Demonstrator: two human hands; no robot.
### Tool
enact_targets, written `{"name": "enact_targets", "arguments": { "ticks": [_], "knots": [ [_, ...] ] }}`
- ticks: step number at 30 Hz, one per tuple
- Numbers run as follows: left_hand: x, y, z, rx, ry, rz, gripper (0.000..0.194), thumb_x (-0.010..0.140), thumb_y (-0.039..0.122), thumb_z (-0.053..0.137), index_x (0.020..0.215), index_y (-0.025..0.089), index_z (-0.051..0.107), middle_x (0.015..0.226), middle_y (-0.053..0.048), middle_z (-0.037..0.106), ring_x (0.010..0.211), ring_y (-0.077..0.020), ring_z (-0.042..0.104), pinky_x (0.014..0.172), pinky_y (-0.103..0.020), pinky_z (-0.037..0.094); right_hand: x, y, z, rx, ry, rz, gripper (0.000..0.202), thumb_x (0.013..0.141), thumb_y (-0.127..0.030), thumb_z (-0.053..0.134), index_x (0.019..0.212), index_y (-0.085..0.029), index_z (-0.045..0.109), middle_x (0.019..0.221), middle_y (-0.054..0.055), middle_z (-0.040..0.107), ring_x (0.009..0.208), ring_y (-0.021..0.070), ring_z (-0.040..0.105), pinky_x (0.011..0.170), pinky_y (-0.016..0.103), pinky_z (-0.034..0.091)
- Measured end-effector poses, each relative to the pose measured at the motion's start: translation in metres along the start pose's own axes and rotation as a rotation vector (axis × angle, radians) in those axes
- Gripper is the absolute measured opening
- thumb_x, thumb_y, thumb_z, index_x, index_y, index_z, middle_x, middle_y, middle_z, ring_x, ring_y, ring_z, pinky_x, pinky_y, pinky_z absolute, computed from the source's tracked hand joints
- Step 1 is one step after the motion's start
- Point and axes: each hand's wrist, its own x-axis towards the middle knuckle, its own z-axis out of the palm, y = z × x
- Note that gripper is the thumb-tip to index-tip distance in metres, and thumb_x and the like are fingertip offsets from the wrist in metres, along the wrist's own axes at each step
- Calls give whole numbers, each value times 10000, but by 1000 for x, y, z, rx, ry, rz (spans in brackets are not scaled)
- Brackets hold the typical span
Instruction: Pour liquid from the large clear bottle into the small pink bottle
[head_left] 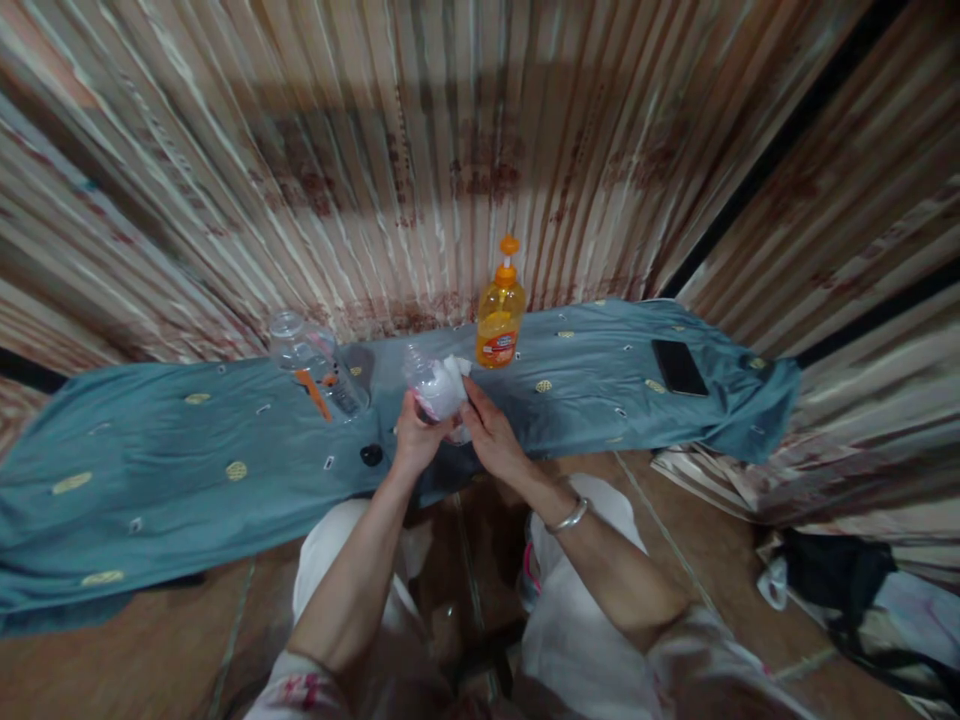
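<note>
Between fingers (478,404), clear plastic bottle (424,378)

A curtained corner, apparently in a home

Pleated floral curtains (480,130) hang in front of me, above brown floor tiles (705,530). A patterned teal cloth (180,440), like household bedding, drapes the long, low surface before my knees.

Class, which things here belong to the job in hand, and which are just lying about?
Apparently in use:
clear bottle, in the left hand
white tissue or cloth, at the right hand

Seemingly idle:
orange pump bottle
orange-labelled bottle
small black object
dark phone
</note>
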Motion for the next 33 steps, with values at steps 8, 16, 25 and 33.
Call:
{"name": "enact_targets", "arguments": {
  "ticks": [8,16,25,33],
  "knots": [
    [-16,4,10,-74,-200,-45,735,382,316,933,1024,206,591,948,-40,725,860,-245,694,798,-405,581,33,2,-20,133,45,1,470,1028,-438,400,1372,-220,635,1285,48,741,1249,210,655,1123,363,488],
    [-12,2,10,-65,-174,-16,661,434,298,916,1012,202,611,927,-30,720,833,-231,681,787,-386,565,27,-1,-17,89,76,-28,469,1045,-405,372,1408,-229,612,1377,51,701,1293,204,635,1134,369,487],
    [-3,0,3,-51,-67,54,490,503,244,834,928,208,593,882,-20,716,790,-217,671,768,-367,556,-1,-2,2,-400,13,-314,570,1038,-212,357,1607,-234,370,1688,96,353,1594,232,251,1303,511,272],
    [-5,0,1,-26,-112,57,370,581,180,745,930,184,624,900,-67,719,851,-262,678,804,-409,544,-3,-2,10,-465,-7,-420,582,1025,-137,362,1601,-220,384,1652,92,423,1612,240,187,1311,549,252]
  ]
}}
